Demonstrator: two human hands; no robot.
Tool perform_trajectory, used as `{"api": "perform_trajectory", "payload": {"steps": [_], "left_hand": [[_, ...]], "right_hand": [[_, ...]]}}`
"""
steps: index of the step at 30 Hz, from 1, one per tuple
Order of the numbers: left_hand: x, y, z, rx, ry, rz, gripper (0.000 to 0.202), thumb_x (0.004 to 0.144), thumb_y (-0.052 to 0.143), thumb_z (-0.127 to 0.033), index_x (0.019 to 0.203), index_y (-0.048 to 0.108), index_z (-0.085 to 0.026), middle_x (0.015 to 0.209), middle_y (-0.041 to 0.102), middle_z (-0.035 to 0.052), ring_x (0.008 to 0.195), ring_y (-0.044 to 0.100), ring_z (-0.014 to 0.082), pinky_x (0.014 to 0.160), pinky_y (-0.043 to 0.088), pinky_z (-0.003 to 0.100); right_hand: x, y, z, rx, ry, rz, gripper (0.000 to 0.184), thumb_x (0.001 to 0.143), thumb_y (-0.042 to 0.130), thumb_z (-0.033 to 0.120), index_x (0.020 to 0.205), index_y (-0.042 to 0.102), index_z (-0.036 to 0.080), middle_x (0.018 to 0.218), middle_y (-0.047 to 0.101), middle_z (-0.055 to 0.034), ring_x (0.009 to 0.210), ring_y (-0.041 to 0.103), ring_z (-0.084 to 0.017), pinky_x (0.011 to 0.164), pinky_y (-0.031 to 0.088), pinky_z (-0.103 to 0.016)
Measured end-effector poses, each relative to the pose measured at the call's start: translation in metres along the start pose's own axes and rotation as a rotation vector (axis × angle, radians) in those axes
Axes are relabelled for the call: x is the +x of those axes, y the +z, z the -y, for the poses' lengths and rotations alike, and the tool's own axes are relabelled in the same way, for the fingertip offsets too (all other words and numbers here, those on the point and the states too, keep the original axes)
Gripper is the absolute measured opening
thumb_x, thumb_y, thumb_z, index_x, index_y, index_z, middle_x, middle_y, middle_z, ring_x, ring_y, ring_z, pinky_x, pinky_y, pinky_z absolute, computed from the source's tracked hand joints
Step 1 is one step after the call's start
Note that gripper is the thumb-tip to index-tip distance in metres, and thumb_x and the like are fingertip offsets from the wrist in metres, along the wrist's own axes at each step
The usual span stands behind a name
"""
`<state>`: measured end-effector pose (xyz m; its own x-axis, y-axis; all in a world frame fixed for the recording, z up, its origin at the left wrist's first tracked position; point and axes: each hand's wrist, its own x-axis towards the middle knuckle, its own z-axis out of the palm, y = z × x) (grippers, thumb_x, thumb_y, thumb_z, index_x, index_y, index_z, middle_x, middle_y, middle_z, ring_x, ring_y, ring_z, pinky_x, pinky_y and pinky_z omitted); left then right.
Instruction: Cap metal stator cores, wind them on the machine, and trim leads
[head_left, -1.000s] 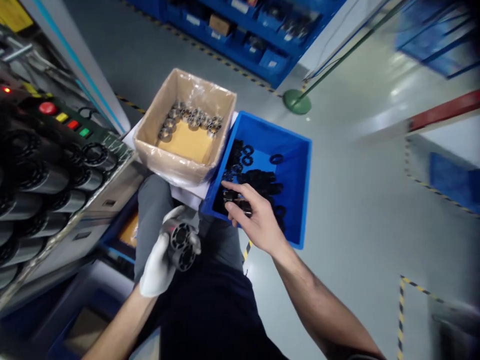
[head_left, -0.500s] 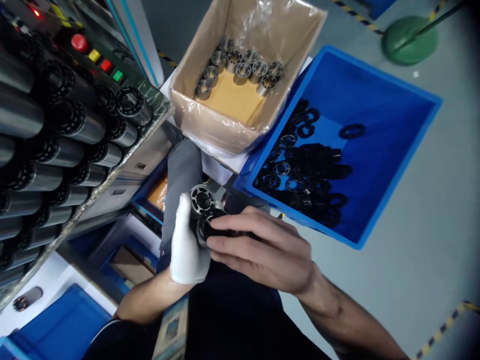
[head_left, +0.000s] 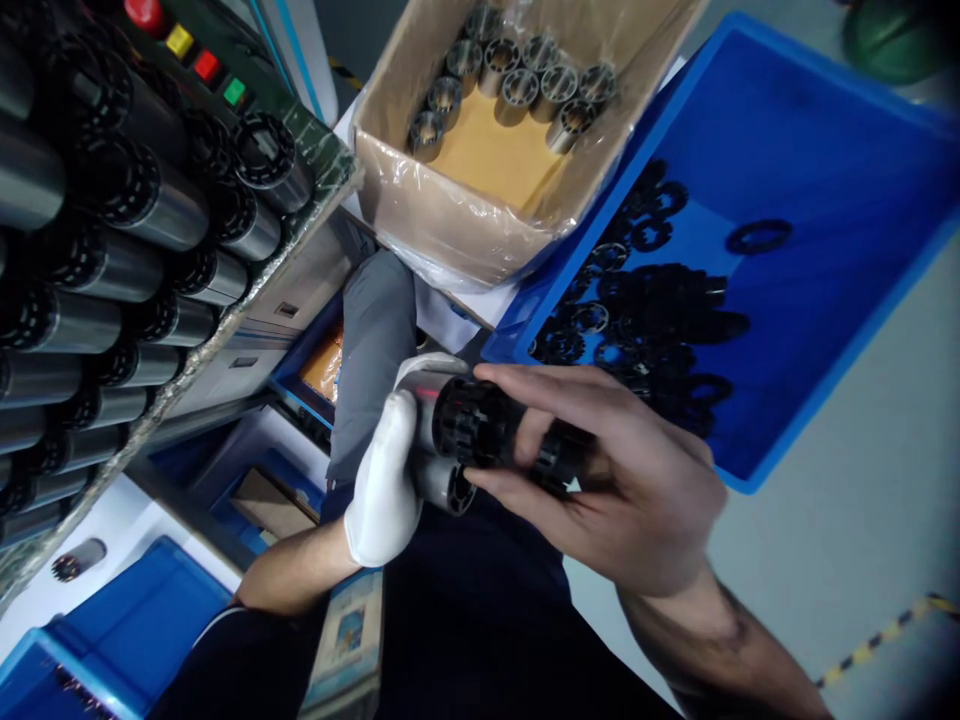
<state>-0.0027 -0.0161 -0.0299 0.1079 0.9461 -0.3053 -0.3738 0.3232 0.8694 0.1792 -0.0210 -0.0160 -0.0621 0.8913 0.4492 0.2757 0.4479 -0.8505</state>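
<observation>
My left hand [head_left: 382, 490], in a white glove, is wrapped round two slotted metal cylinders that look like motor stator cores. The upper stator core [head_left: 425, 405] lies tilted, its end pointing right, and the lower stator core [head_left: 441, 487] shows its open slotted end. Against the upper one's end sits a black toothed ring [head_left: 476, 420]; whether it is fully seated I cannot tell. My bare right hand [head_left: 630, 480] closes round more black rings [head_left: 559, 450], partly hidden by its fingers. Its thumb and index fingertips reach the toothed ring's edges.
A plastic-lined carton [head_left: 465, 225] ahead holds several stator cores. Right of it, a blue bin [head_left: 847, 200] contains many black rings. On the left, rows of metal cylinders [head_left: 180, 215] with black ends stand by coloured buttons [head_left: 206, 65]. Another blue bin [head_left: 142, 620] is lower left.
The held stator cores have turned from facing up towards me to pointing right. My right hand has drawn back to the right, its fingers now spread round the black rings. The camera view has shifted.
</observation>
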Motion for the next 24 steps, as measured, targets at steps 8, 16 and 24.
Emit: {"api": "perform_trajectory", "payload": {"steps": [8, 16, 24], "left_hand": [[-0.008, -0.008, 0.006, 0.079, 0.108, 0.006, 0.050, 0.122, 0.053, -0.062, 0.142, 0.081, -0.026, 0.156, 0.073, 0.0091, 0.154, 0.065, 0.0337, 0.133, 0.055, 0.049], [-0.013, -0.024, 0.008, 0.153, 0.070, 0.014, 0.051, 0.120, 0.059, -0.064, 0.150, 0.075, -0.026, 0.170, 0.065, 0.0082, 0.171, 0.049, 0.0342, 0.138, 0.049, 0.044], [0.009, -0.005, 0.000, 0.081, -0.035, 0.082, 0.067, 0.087, 0.100, -0.068, 0.132, 0.076, -0.025, 0.128, 0.077, 0.0074, 0.127, 0.077, 0.0345, 0.118, 0.064, 0.051]], "right_hand": [[0.000, -0.002, 0.005, -0.057, 0.063, 0.044, 0.073, 0.097, 0.098, 0.024, 0.163, 0.073, 0.045, 0.144, 0.085, -0.0020, 0.111, 0.089, -0.031, 0.100, 0.081, -0.044], [-0.003, -0.003, 0.001, -0.071, 0.027, 0.050, 0.072, 0.098, 0.098, 0.022, 0.163, 0.074, 0.041, 0.148, 0.084, -0.0017, 0.120, 0.088, -0.029, 0.111, 0.078, -0.040], [0.002, -0.005, -0.005, -0.142, 0.039, 0.126, 0.056, 0.102, 0.093, 0.020, 0.152, 0.080, 0.039, 0.148, 0.084, -0.0033, 0.127, 0.086, -0.029, 0.114, 0.075, -0.040]]}}
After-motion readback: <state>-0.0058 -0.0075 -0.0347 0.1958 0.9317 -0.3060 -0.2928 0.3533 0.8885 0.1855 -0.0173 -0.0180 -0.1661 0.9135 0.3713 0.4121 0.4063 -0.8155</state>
